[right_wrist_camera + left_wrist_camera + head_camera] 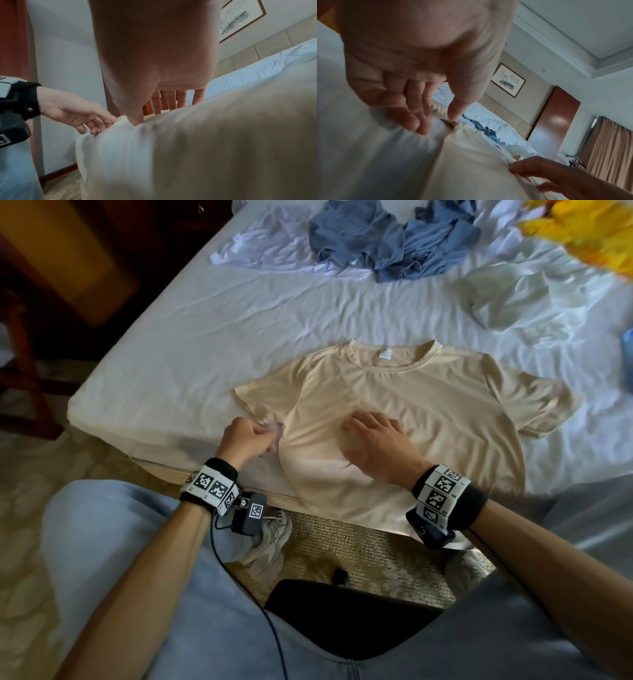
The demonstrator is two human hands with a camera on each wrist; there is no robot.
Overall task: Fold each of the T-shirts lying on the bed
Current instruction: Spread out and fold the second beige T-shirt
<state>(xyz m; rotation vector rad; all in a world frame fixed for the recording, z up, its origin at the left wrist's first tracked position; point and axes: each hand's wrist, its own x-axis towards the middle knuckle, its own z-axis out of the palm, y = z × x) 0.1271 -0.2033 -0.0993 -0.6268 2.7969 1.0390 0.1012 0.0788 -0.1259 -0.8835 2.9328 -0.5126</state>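
1. Beige T-shirt (404, 419) lies spread face-up on the bed (191, 337), directly under and ahead of both my hands. Its long axis runs from the hem hanging over the bed edge by my wrists up to the collar (390, 357) at its far end. One sleeve reaches out beyond my left hand, the other well off past my right.

2. Other shirts wait far ahead of my hands: the blue heap (394, 244), a white one (274, 248) beside it, a pale one (520, 299) off to my right, and something yellow (582, 231) at the far right corner. None looks folded yet.

3. My right hand (373, 446) rests flat on the middle of the shirt's body, fingers spread and mostly straight, pressing the cloth rather than gripping it.

4. My left hand (245, 441) sits at the shirt's left side seam just below the armpit, fingers curled, thumb and fingertips pinching a bunched bit of fabric. It is the nearer hand to the left sleeve, so I judge the fold starts from that side, carried across toward my right hand.

5. The fabric is thin, soft and slightly shiny, mostly smooth, with creases radiating from the pinch and a small white label inside the collar.
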